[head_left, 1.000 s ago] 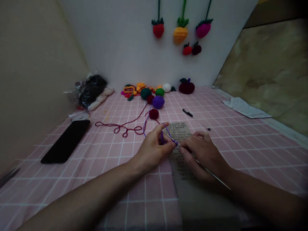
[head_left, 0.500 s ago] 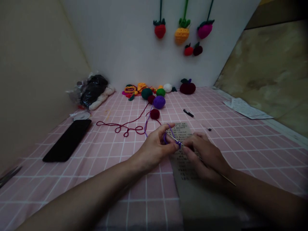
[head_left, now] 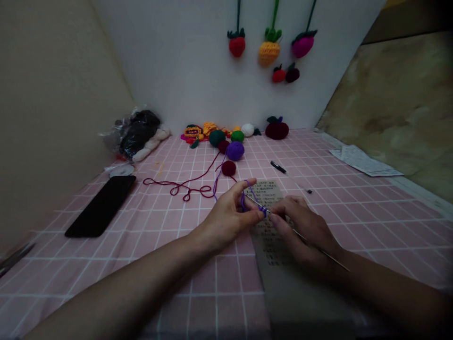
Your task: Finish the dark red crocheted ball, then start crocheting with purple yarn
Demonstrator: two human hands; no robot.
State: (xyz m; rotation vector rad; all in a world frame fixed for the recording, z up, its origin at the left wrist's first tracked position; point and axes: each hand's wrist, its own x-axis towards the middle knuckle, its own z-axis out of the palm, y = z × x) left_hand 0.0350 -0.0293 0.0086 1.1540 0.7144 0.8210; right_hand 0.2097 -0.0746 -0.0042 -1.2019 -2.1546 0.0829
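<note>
Pinching the purple yarn (head_left: 252, 192) between thumb and forefinger, my left hand (head_left: 228, 218) carries the strand looped over its raised index finger, above the printed sheet (head_left: 272, 241) on the pink worktop (head_left: 170, 222). My right hand (head_left: 307, 232) has its fingers pressed around the crochet hook (head_left: 318, 249), tip meeting the yarn between both hands. The strand trails back to the purple ball (head_left: 235, 150).

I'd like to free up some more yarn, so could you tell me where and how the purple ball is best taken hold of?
Come from above and the right, with a wide grip around the upper half of the purple ball. It is round and probably soft; a dark red ball sits close on its left, and its strand leaves at the near left toward the left hand.
</note>
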